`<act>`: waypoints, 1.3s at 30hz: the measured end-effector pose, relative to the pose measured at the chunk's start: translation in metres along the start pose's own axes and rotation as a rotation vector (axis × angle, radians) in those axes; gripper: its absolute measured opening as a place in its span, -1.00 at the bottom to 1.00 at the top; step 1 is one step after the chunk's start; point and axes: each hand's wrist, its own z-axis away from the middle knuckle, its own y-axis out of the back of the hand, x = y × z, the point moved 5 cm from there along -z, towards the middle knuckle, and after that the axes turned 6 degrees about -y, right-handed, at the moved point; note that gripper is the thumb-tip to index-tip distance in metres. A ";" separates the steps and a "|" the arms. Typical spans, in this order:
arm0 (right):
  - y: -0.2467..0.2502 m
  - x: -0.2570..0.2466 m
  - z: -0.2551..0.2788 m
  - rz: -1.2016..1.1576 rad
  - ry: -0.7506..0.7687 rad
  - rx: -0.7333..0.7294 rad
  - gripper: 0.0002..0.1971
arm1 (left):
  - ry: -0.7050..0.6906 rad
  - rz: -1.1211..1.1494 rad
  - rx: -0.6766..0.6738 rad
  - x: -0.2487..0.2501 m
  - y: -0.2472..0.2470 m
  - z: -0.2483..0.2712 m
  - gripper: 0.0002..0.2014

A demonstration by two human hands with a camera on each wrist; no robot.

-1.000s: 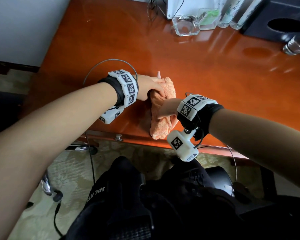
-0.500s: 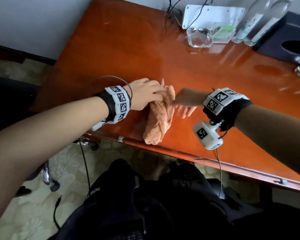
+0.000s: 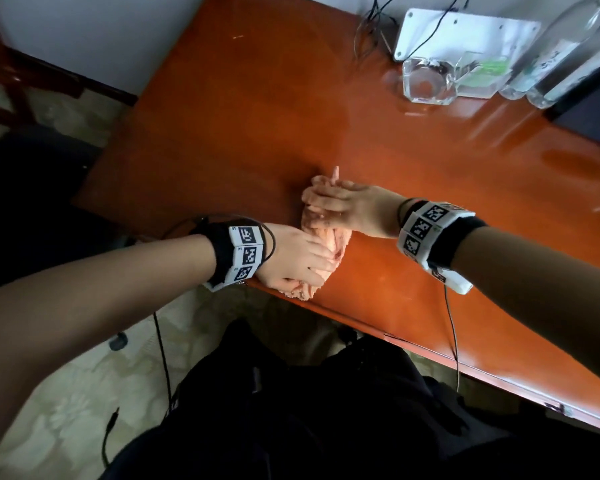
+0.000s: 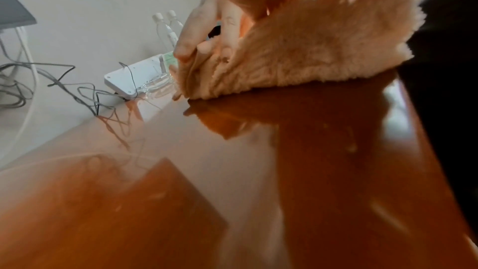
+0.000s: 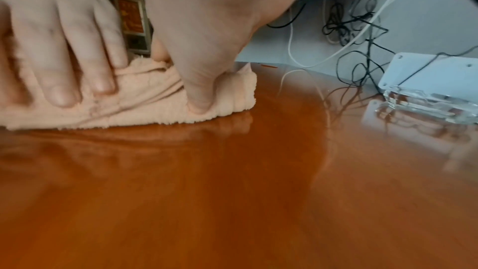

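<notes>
Rolled towel (image 3: 331,242) lies at the table (image 3: 257,133) near edge; left hand (image 3: 291,261) fingers curl over its near end, right hand (image 3: 347,209) clasps the far end, probably so the roll cannot spring open.

No readable text, bottle labels (image 3: 548,62) blurred

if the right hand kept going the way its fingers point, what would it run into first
The right hand holds the towel; beyond its fingertips is only bare table, likely clear to its edge.
</notes>
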 end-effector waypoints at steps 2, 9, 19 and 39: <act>-0.002 0.000 -0.005 -0.014 0.031 0.017 -0.27 | 0.028 0.027 -0.048 -0.001 -0.004 0.004 -0.57; 0.016 -0.008 -0.025 -0.014 0.103 0.080 -0.52 | 0.042 0.047 -0.102 0.000 -0.016 0.028 -0.58; 0.032 -0.017 -0.065 0.007 0.108 0.078 -0.46 | 0.027 -0.008 -0.111 0.000 -0.029 0.064 -0.57; 0.040 -0.023 -0.087 0.203 0.180 -0.151 -0.51 | -0.127 -0.278 -0.279 -0.011 -0.016 0.085 -0.10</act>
